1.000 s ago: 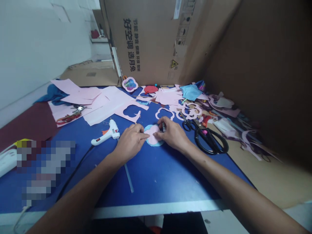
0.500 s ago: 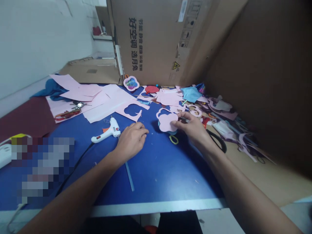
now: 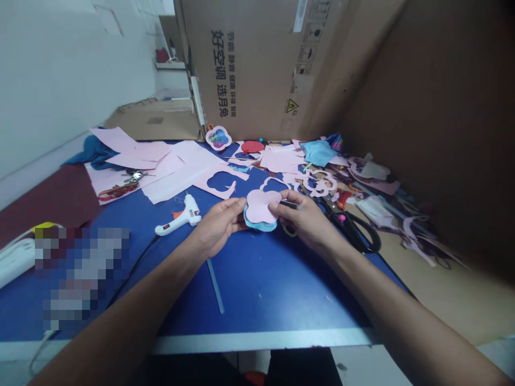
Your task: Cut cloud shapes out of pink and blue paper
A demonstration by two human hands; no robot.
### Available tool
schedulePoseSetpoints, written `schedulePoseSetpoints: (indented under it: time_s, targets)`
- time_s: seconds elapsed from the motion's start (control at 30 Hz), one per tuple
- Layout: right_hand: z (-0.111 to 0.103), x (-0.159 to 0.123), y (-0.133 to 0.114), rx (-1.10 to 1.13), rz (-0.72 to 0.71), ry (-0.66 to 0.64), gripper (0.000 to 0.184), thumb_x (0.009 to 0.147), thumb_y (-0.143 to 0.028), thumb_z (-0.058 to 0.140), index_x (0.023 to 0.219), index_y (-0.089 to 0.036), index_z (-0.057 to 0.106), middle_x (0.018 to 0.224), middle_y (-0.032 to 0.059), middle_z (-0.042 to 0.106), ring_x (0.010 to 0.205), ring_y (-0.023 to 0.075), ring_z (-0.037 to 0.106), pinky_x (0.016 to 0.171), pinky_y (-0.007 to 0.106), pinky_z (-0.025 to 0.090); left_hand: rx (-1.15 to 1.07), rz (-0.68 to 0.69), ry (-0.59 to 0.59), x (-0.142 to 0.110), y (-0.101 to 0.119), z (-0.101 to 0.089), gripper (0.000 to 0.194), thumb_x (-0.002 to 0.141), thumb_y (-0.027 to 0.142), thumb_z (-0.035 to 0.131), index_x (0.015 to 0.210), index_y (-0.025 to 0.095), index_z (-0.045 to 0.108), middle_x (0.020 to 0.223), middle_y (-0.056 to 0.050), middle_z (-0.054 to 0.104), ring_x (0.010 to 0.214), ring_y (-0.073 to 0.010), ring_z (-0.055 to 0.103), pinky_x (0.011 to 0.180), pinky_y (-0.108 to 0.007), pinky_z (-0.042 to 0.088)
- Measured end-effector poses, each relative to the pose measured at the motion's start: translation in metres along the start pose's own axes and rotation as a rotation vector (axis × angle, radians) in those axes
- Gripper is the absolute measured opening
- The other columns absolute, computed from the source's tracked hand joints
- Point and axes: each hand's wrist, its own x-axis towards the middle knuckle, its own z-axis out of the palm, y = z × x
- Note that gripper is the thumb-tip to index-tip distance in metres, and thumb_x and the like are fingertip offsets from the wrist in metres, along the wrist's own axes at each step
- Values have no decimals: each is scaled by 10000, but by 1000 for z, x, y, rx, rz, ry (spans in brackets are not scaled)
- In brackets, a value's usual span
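Observation:
Between my hands, above the blue tabletop, is a flower-shaped pink paper cutout (image 3: 263, 205) with a light blue piece (image 3: 263, 227) showing beneath its lower edge. My left hand (image 3: 219, 222) pinches its left side between thumb and fingers. My right hand (image 3: 303, 214) grips the right side, thumb on top, with a thin dark stick-like thing (image 3: 290, 204) also among its fingers. A small yellow-green loop (image 3: 289, 230) lies under my right hand, partly covered. Left of my left hand rests a white glue gun (image 3: 181, 217).
Pink paper sheets (image 3: 177, 169) cover the back left. Paper rings (image 3: 319, 185), scraps and a light blue cloth (image 3: 319, 153) crowd the back right. Black-handled scissors (image 3: 358, 230) lie beside my right forearm. A large cardboard box (image 3: 261, 69) stands behind. A glue stick (image 3: 216, 287) lies near the front.
My left hand has lifted from the table and taken hold of the cutout's left side. My right hand has brought the cutout left and slightly nearer. The scissors show more fully.

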Motion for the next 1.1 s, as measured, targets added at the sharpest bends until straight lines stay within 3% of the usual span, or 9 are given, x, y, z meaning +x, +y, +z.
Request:
schedulePoseSetpoints:
  time_s: [0.1, 0.27, 0.5, 0.7, 0.9, 1.0, 1.1]
  targets:
    - [2, 0, 2, -8, -7, 19, 431, 657, -466, 960, 883, -216, 691, 651, -47, 639, 566, 112, 467, 544, 265, 305, -40, -33, -11, -2, 0, 3, 406, 782, 502, 927, 934, 177, 736, 942, -63, 769, 868, -206, 704, 875, -394, 582]
    - [1, 3, 6, 1, -6, 22, 420, 676, -473, 941, 902, -222, 692, 621, -49, 619, 551, 117, 455, 525, 262, 275, -77, 23, 12, 0, -2, 3, 302, 786, 350, 917, 750, 167, 679, 770, -16, 693, 757, -146, 630, 830, -318, 538]
    - [-23, 11, -5, 10, -186, 197, 308, 721, -425, 888, 883, -233, 711, 727, -23, 674, 589, 128, 498, 556, 282, 339, -186, 95, 66, 1, 11, -13, 222, 699, 188, 773, 639, 191, 559, 650, 21, 488, 611, -127, 447, 620, -296, 395]
    - [-42, 24, 1, -236, -216, 317, 272, 755, -443, 809, 869, -222, 699, 665, -10, 637, 565, 161, 489, 572, 320, 357, -244, 51, 88, -3, 18, -17, 244, 662, 206, 780, 657, 205, 536, 655, 19, 486, 604, -136, 438, 649, -319, 419]
    - [-51, 25, -2, -601, -430, 506, 168, 851, -374, 747, 918, -237, 678, 958, 57, 738, 927, 270, 636, 845, 408, 455, -247, 41, 90, -2, 19, -18, 251, 665, 208, 761, 663, 225, 510, 671, -1, 520, 628, -163, 483, 679, -346, 451]
    - [-40, 15, -9, -457, -428, 376, 190, 859, -389, 776, 925, -239, 681, 954, 47, 737, 898, 247, 645, 834, 390, 476, -245, 27, 95, -2, 17, -19, 261, 667, 198, 751, 664, 228, 491, 665, 3, 499, 620, -163, 469, 679, -349, 449]
    - [-22, 5, -12, -162, -208, 93, 343, 800, -487, 862, 962, -253, 670, 896, 25, 741, 734, 198, 621, 669, 333, 453, -200, 35, 63, -1, 14, -17, 296, 694, 215, 745, 650, 229, 454, 642, 13, 451, 597, -158, 447, 671, -353, 444]
